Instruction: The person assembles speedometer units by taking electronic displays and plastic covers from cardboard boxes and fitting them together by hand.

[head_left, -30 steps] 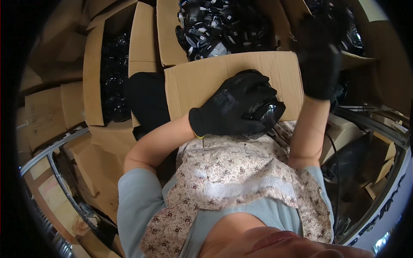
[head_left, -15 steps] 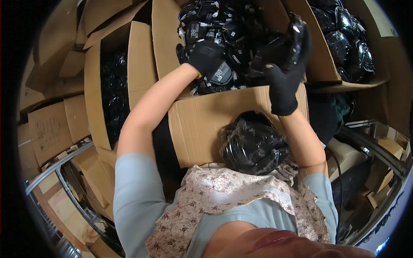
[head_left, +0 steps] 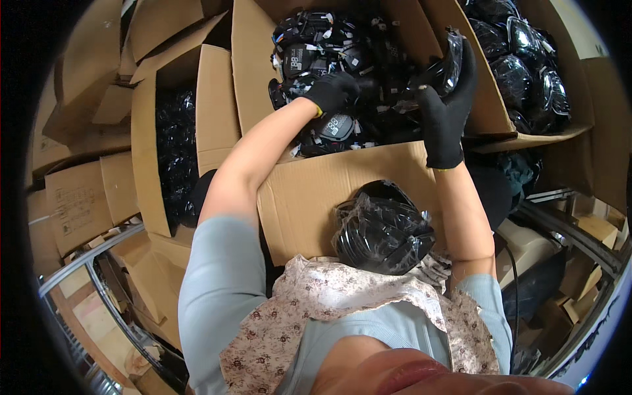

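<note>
Wearing a floral apron (head_left: 355,284) over pale-blue sleeves, with a brown cardboard panel (head_left: 293,207) directly ahead as a surface. Lying on that panel, by the apron's edge: a clear-wrapped black bundle (head_left: 385,230), apart from both hands. Bordered lower down, left and right, by metal rails (head_left: 92,257). Stretched forward past the panel, both bare forearms, ending in black gloves. Clasping in the upright right hand (head_left: 451,99), between thumb and raised fingers, a shiny wrapped black piece (head_left: 454,62). Lowered, with the left hand (head_left: 334,92), palm down onto black display units (head_left: 337,126) heaped in an open carton (head_left: 253,72). Cannot tell open from pinched there, with fingertips hidden. Flanked by a left carton (head_left: 148,164) of glossy black contents and a right carton (head_left: 566,131) of bagged black parts. Backed at far left by stacked cardboard boxes (head_left: 85,201).
</note>
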The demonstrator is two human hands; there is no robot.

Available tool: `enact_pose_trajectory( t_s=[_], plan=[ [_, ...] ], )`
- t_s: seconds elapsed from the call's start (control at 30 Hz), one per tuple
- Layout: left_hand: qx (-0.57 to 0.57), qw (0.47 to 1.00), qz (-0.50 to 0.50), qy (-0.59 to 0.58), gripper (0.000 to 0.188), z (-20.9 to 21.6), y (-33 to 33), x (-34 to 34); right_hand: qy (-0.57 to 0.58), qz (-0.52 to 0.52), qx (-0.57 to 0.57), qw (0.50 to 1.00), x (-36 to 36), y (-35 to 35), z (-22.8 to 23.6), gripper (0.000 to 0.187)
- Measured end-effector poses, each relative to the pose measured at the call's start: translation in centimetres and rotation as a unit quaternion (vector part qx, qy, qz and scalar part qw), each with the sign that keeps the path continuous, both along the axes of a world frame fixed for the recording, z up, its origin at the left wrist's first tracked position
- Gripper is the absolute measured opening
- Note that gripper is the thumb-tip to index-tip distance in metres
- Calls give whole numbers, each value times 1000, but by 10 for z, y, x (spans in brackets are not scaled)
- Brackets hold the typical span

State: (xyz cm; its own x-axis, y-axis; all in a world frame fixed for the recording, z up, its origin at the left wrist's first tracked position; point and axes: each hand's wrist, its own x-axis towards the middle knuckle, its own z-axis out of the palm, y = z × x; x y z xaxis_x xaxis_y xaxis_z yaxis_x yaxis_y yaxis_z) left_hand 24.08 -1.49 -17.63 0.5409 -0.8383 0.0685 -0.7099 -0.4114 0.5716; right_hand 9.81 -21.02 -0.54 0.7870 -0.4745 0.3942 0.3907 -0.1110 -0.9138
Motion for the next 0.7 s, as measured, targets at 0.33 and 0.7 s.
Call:
enact_pose_trajectory(
  t_s=[0.33,0.7],
  plan=[
    [-323,800,272,427,49,149,55,-41,-27,44,-322,945,-7,21,-12,103],
    [-365,741,321,462,30,165,47,-113,-82,29,-432,897,-14,31,-13,97]
  ],
)
